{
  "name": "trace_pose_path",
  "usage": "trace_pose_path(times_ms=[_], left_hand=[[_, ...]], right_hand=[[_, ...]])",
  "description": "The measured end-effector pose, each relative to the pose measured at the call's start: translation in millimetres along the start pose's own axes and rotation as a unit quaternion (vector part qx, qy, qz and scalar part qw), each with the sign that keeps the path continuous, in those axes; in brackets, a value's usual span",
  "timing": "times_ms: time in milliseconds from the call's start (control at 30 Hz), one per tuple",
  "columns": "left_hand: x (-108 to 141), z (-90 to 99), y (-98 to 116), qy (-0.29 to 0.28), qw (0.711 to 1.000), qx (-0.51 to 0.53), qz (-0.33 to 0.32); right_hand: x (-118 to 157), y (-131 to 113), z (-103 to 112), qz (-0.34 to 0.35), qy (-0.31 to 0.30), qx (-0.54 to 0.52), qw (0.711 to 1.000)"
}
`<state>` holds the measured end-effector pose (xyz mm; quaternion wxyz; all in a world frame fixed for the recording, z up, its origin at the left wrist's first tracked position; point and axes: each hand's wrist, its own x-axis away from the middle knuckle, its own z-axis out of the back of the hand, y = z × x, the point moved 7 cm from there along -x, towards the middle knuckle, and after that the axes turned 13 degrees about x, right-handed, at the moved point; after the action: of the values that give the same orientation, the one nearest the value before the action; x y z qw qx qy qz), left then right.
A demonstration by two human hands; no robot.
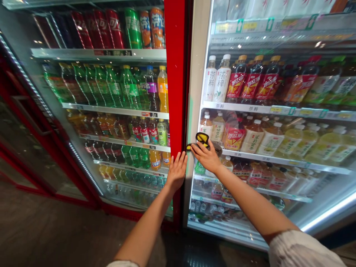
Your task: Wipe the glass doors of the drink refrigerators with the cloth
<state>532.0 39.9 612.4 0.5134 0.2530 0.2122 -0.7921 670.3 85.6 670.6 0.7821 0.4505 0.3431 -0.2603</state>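
two bare hands reach a glass-fronted drinks cooler (191, 111): my left hand (177, 171) spreads wide against the red metal door post (175, 74), while my right hand (205, 155) pinches a small black-and-yellow object (202, 139) at the door edge, which could drop if my grip loosens.

L hand (176, 171) is open, flat against the glass door of a red-framed drinks fridge (175, 74), near orange-capped bottles. R hand (204, 155) grips a small yellow-and-black object (202, 139) at the edge of a white-framed fridge door (194, 74), just beside L hand. Clear plastic bottles w/ red labels (253, 79) stand on lit shelves behind.
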Motion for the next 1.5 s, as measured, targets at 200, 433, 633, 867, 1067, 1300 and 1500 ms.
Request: trace_pose_path(times_ms=[200,433,633,867,1067,1300,1500], left_hand=[[15,0.0,-9,0.002,1.0,0.001,0.01],[21,7.4,-11,-0.014,0.999,-0.012,0.028],[6,16.1,-8,-0.014,0.999,-0.008,0.028],[-12,33.1,-3,0.011,1.0,0.001,0.026],[-17,41.4,1,0.026,0.999,0.004,0.027],[-23,46.7,5,0.03,0.999,-0.008,0.019],[-54,54.1,10,0.048,0.998,-0.03,-0.002]], right_hand=[[45,-51,-14,0.045,0.007,-0.026,0.999],[36,-52,-9,0.079,0.003,-0.044,0.996],[-25,-3,0,0.063,0.022,-0.014,0.998],[-115,77,30,-0.012,0.051,0.016,0.999],[-97,61,28,-0.015,0.037,0.031,0.999],[-48,25,14,0.104,0.012,0.015,0.994],[-106,78,36,0.049,0.059,0.056,0.996]])
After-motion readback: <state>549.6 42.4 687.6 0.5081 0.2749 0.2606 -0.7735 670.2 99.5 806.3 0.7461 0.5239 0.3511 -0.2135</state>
